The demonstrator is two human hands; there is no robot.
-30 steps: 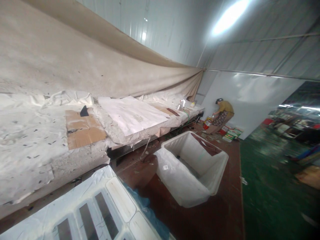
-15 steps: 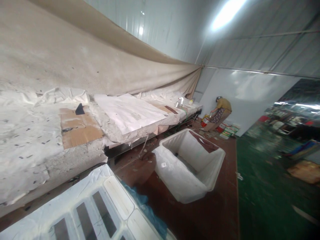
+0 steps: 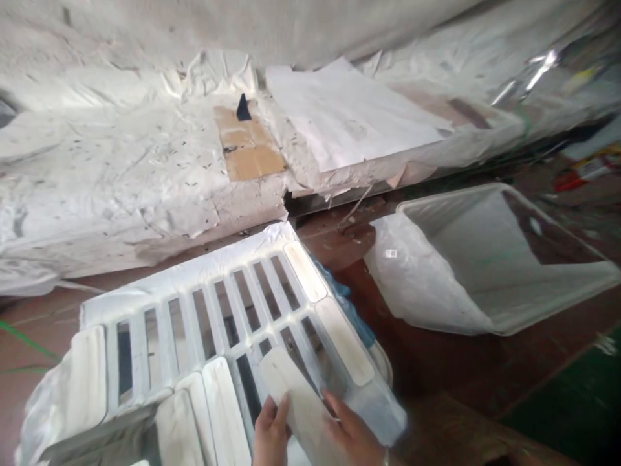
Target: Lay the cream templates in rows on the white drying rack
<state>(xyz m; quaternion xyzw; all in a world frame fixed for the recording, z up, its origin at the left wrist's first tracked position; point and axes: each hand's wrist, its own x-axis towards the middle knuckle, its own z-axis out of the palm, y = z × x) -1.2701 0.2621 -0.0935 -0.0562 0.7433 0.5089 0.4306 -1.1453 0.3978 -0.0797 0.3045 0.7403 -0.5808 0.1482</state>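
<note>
Low in the head view, a long pale panel with rounded corners (image 3: 295, 388) is tilted over a white slotted frame (image 3: 194, 265). My left hand (image 3: 272, 430) grips the panel's left edge, thumb on top. On its right edge my right hand (image 3: 352, 427) is closed, fingers partly hidden. The panel's near end runs toward the bottom of the picture. Similar pale panels lie on the frame: one at its far right corner (image 3: 305, 272), another along the right side (image 3: 347, 340), and several at the left and front. Dark gaps show between the frame's bars.
A large white tub (image 3: 436, 278) stands on the dark red floor to the right. Behind runs a low white-covered bench (image 3: 145, 175) with cardboard (image 3: 255, 160), a dark triangular piece (image 3: 243, 109) and a white sheet (image 3: 359, 129). Blue cloth (image 3: 352, 304) hangs beside the frame.
The view has swung down and left, showing more of the frame. Both my hands and the held panel have come into view. The person bending at the back is out of view now.
</note>
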